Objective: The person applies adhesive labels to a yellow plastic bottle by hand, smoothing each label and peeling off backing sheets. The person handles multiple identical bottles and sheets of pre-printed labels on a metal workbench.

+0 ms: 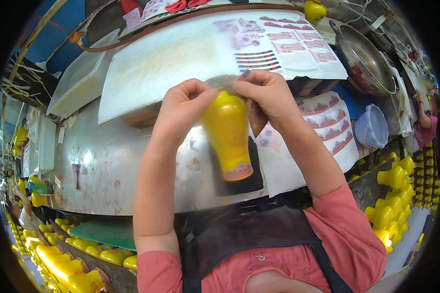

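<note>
A glossy yellow vase lies on a black cloth, its patterned pink-and-purple end toward me. My left hand and my right hand meet at its far end, fingers pinched on either side. Between the fingertips stretches a thin, see-through decal strip, partly blurred. A dark striped bit shows at my right fingertips. A brown, flat, pointed scraper-like piece hangs below my right palm, seemingly tucked in that hand. The vase's far rim is hidden by my hands.
Decal sheets lie on a white board ahead and on white paper at right. A metal pan and a pale blue bucket stand right. A white tray is left. Yellow vases crowd both sides below the metal table.
</note>
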The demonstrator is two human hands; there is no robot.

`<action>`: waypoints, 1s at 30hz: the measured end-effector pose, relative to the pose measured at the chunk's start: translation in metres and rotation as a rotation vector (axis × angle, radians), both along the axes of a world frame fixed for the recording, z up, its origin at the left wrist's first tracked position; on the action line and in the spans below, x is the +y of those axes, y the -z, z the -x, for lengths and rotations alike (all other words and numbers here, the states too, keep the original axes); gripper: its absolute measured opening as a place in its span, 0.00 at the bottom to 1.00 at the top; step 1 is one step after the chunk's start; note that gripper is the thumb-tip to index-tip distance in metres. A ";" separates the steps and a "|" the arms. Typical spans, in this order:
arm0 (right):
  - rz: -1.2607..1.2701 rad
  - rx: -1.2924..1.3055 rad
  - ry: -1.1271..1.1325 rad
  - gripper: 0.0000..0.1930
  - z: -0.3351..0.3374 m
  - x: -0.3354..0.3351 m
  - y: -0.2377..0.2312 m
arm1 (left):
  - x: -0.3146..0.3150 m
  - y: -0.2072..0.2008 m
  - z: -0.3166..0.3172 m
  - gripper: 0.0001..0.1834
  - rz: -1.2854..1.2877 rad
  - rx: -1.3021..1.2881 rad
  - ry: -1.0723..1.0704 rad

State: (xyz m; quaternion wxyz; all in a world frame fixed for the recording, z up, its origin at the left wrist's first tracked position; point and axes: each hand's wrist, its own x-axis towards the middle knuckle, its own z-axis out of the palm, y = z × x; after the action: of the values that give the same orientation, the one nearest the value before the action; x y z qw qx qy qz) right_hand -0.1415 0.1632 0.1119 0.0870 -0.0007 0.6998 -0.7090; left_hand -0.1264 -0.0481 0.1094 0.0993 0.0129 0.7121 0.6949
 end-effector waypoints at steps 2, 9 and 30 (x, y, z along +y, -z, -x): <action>-0.048 0.062 -0.006 0.07 0.000 -0.001 0.015 | 0.002 0.006 0.000 0.08 0.138 0.017 -0.029; -0.165 -0.012 -0.068 0.09 0.011 0.003 0.030 | 0.014 0.020 0.006 0.08 0.301 -0.061 -0.166; -0.221 0.224 -0.045 0.10 -0.029 0.011 0.001 | 0.005 -0.007 -0.031 0.06 -0.107 -0.026 -0.080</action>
State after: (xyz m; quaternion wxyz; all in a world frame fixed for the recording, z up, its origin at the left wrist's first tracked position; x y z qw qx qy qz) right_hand -0.1123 0.1745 0.1113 0.0239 -0.0858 0.7787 -0.6210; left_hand -0.0953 -0.0432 0.1165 0.0796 -0.0192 0.6726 0.7354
